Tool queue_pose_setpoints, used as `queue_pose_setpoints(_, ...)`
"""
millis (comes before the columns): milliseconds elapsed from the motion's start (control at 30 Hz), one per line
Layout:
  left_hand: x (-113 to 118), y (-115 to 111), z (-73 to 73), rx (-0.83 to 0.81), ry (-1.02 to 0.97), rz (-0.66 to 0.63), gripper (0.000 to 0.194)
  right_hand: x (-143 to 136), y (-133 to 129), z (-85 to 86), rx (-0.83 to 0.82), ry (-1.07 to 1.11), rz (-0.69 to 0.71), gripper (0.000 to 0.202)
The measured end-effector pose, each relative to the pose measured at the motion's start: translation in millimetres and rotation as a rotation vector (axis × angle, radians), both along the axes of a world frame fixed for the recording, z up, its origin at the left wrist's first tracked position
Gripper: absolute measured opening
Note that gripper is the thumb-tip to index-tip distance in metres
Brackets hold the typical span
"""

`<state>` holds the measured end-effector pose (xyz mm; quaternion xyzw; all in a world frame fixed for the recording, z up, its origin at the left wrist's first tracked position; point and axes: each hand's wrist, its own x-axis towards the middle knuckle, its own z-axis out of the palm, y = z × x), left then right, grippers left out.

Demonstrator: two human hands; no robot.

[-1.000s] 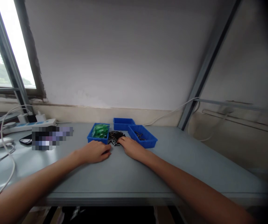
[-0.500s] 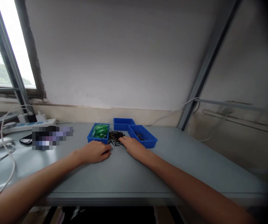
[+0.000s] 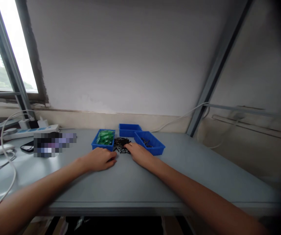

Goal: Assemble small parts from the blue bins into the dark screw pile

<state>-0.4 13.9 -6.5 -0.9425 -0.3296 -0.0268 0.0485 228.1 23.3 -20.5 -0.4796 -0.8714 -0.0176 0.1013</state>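
Note:
A loose pile of small black screws (image 3: 121, 143) lies on the grey table between the blue bins. My right hand (image 3: 139, 152) reaches into the pile's right edge, fingers stretched out and fingertips touching the screws. Left of it, my left hand (image 3: 101, 160) rests on the table with its fingers curled in. Whatever those fingers hold, if anything, is hidden. Directly beyond my left hand stands a blue bin (image 3: 102, 147) full of green plastic packets (image 3: 105, 137). To the right of the pile, another blue bin (image 3: 158, 150) holds some dark screws (image 3: 145, 142).
A third blue bin (image 3: 130, 133) stands behind the pile, near the wall. On the left are a white power strip (image 3: 28, 132), a white adapter (image 3: 3, 149), a black-edged item (image 3: 27, 147) beside a blurred patch, and a white cable (image 3: 14, 173) crossing over my left forearm.
My right fingertips have shifted very slightly at the pile's edge, and a few screws near them lie a little differently. My left hand and the bins have stayed put.

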Motion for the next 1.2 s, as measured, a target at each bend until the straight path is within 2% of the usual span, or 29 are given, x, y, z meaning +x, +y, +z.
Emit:
queue_pose_setpoints(700, 1, -2, 1.7, -0.027, 0.013, 0.018, 0.019, 0, 4, -10.0, 0.131, -0.093, 0.087, 0.040)
queue_pose_setpoints(1200, 1, -2, 1.6, 0.000, 0.034, 0.024, 0.019, 0, 7, -12.8, 0.220, -0.108, 0.124, 0.023)
